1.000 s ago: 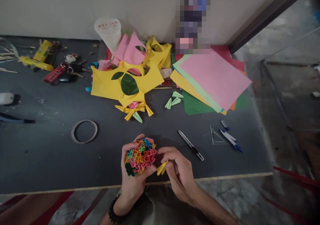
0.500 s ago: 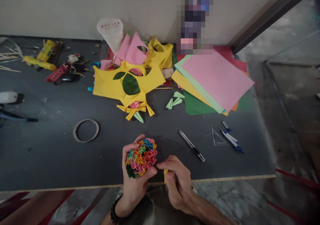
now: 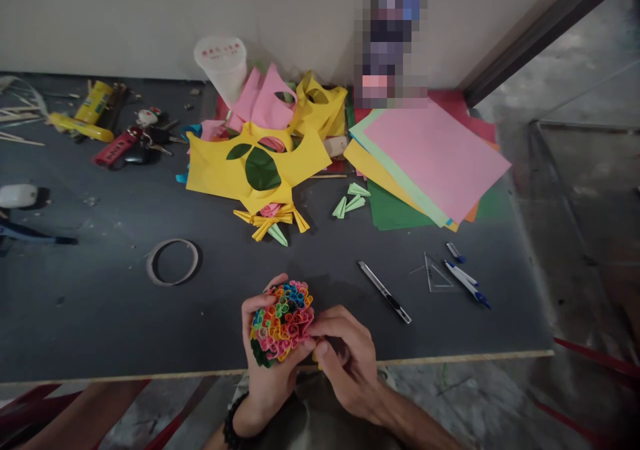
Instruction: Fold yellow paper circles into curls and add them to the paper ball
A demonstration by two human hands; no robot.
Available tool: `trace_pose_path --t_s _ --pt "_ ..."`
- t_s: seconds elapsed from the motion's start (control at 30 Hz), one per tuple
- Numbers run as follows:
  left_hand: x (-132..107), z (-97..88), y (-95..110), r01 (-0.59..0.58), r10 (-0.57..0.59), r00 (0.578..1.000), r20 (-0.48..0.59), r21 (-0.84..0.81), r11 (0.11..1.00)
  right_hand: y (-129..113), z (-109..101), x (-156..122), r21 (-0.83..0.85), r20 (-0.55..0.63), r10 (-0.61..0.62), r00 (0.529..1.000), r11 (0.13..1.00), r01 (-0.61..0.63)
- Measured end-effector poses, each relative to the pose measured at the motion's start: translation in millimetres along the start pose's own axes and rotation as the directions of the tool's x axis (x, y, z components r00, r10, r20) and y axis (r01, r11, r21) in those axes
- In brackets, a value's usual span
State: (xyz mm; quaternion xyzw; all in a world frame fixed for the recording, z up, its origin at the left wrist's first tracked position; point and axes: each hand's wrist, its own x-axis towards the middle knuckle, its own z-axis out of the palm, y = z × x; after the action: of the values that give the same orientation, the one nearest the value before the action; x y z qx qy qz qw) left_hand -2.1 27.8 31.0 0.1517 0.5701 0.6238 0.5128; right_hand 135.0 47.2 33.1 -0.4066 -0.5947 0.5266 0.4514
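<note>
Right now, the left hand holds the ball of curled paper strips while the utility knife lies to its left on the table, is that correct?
Not quite: in the head view the utility knife lies to the right of the ball of curled paper strips, which the left hand does hold.

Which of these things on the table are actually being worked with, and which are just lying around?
In hand:
left hand holding the ball of curled paper rolls
right hand touching its side

Lying about:
craft knife
tape ring
pens
coloured paper sheets
keys
plastic cup

Paper-craft work area: dark grey worktable (image 3: 100, 317) carrying stacked coloured paper sheets (image 3: 430, 157), cut yellow paper scraps (image 3: 220, 170), metal utility knife (image 3: 385, 292), tape ring (image 3: 173, 261).
</note>
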Motion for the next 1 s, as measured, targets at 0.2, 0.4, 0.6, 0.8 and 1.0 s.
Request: trace_pose_path --t_s 0.2,0.4,0.6,0.8,1.0 --pt "-0.8 0.7 -2.1 -0.095 0.095 0.993 -0.069 0.008 0.995 1.2 -4.1 4.6 0.068 0.054 -0.01 0.999 0.998 0.006" --pt "0.0 -0.3 2.8 -0.104 0.104 0.994 -0.043 0.015 0.995 5.0 -2.1 2.8 0.148 0.061 0.042 0.997 0.988 -0.051" --pt "0.0 -1.2 -6.0 -0.149 0.148 0.987 -0.059 0.0 0.989 3.6 -2.6 4.9 0.076 0.054 -0.02 0.998 0.997 0.016" --pt "-1.3 -5.3 -12.3 -0.197 0.199 0.978 -0.066 0.035 0.98 5.2 -4.1 6.8 0.064 0.055 -0.019 0.998 0.998 0.016" --pt "0.8 -5.7 -9.5 -0.239 0.243 0.967 -0.073 0.065 0.969 4.2 -4.5 8.0 0.071 0.071 0.005 0.997 0.997 -0.01"
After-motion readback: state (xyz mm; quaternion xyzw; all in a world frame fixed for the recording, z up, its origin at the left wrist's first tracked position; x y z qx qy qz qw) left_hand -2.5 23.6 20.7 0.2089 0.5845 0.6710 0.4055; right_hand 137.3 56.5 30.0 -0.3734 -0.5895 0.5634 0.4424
